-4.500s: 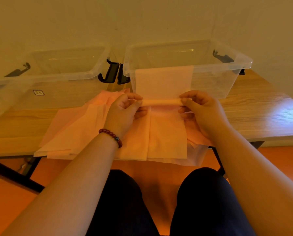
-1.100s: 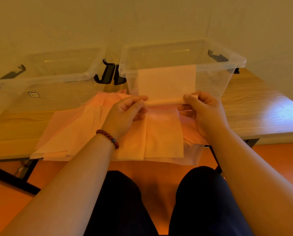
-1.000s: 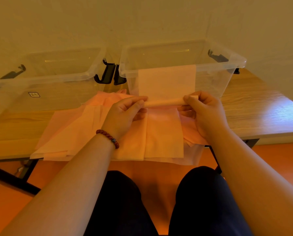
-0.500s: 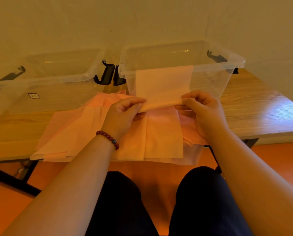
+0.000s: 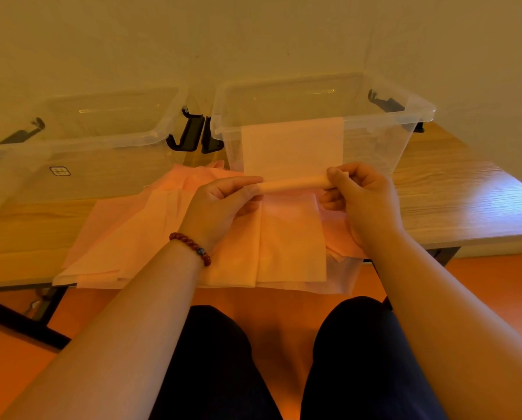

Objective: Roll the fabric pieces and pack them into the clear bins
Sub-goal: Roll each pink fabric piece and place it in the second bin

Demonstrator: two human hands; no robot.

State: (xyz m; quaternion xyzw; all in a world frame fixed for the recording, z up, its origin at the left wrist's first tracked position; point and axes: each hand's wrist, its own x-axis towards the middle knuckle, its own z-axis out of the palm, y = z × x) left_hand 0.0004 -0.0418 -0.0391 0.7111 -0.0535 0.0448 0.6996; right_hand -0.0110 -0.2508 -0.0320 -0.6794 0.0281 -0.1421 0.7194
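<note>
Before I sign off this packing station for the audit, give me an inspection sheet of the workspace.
Surface: wooden table, glare at the right.
Job's things: fabric roll part-rolled, its loose end up against the right bin; fabric pile spread at the near edge, overhanging it; left bin beside the right one; no rolls visible in either.
Clutter: nothing seen.
Hands: left hand and right hand pinch the roll's ends; bead bracelet on the left wrist.
Cables: nothing seen.
Surroundings: plain wall behind the bins, orange floor below.
</note>
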